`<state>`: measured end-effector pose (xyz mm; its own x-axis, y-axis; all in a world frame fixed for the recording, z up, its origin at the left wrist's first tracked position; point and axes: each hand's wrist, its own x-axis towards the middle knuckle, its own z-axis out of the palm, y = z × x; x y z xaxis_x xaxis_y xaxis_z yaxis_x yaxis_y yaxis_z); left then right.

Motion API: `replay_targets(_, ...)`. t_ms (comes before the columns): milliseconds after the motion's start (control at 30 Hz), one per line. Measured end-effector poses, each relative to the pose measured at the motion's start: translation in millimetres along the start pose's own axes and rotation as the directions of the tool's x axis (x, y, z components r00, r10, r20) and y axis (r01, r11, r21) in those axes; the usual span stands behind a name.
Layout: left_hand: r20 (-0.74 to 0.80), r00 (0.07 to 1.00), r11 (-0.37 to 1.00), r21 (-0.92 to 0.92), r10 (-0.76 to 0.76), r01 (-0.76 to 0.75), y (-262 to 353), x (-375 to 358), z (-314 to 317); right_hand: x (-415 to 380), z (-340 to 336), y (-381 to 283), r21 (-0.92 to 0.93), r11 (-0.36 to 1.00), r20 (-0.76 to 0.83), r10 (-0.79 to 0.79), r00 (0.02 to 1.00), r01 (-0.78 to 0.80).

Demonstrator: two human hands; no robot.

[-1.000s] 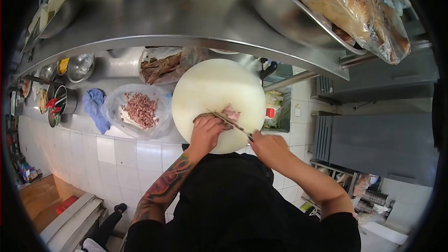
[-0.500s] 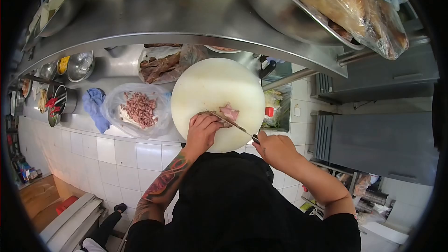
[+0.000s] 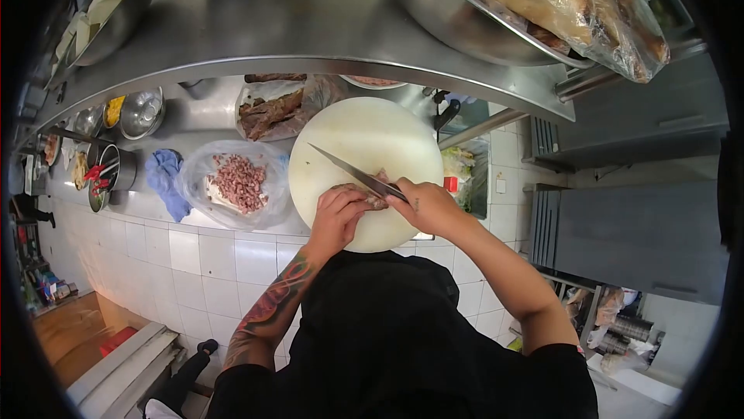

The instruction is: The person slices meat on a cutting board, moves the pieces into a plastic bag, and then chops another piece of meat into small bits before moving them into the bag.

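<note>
A round white cutting board (image 3: 368, 124) lies in front of me. My right hand (image 3: 426, 208) is closed round the handle of a long knife (image 3: 345, 165), whose blade points to the upper left across the board. My left hand (image 3: 339, 213) presses with bent fingers on a piece of meat (image 3: 375, 202) near the board's lower middle. The meat is partly hidden by the fingers and the knife. To the left of the board, a clear plastic bag (image 3: 194, 175) holds diced pink meat (image 3: 239, 183).
A steel shelf (image 3: 310, 24) spans above the board, with a large steel bowl (image 3: 457, 27) and bagged meat (image 3: 573, 8). Behind the left hand's side lie dark meat pieces (image 3: 271, 114), a blue cloth (image 3: 164, 179) and metal bowls (image 3: 142, 114). Another person's leg (image 3: 186, 376) shows at lower left.
My right hand and the knife have moved up and forward, and the blade now reaches farther toward the board's upper left. My left hand stays on the meat. The view has shifted slightly.
</note>
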<state>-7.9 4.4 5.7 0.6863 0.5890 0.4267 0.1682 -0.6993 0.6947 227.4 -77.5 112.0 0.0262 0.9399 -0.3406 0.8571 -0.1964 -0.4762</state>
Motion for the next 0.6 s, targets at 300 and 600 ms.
replay_targets(300, -0.005, 1.0, 0.996, 0.086, 0.013, -0.012, -4, -6, -6, -53, -7, -3, -0.123, 0.989, -0.207, -0.111, 0.972, 0.087)
replay_targets(600, 0.054, 0.999, 0.986, 0.168, 0.007, -0.016, -3, -5, -2, -97, -22, -24, -0.279, 0.96, -0.034, -0.026, 0.999, 0.016)
